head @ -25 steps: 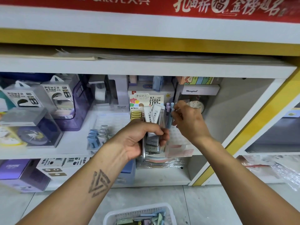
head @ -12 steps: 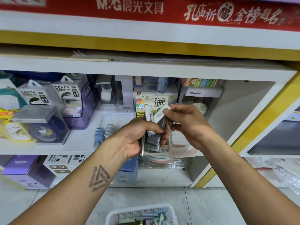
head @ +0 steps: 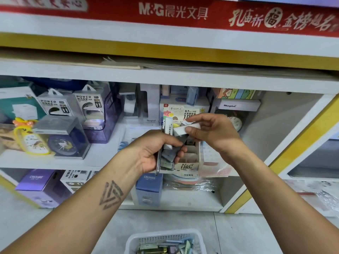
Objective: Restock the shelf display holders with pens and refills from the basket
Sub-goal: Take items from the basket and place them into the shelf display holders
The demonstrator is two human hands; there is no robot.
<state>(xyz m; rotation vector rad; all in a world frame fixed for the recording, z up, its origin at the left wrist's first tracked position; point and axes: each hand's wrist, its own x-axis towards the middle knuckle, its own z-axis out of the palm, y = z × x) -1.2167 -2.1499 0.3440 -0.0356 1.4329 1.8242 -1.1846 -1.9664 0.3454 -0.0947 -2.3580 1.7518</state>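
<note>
- Left hand (head: 156, 153) clamps a stack of refill cases (head: 167, 156) before the display holder (head: 190, 160).
- Right hand (head: 211, 131) pinches one refill case (head: 180, 130) by its end.
- Cases: light, stiff, probably slick; grip the flat sides.

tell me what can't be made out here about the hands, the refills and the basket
Head view only:
- Refill packs in the left hand: count hidden by its fingers.
- Refill pack pinched by the right hand: print too small.
- Display holder: partly behind both hands.
- Basket: cut off by the bottom edge.
</note>
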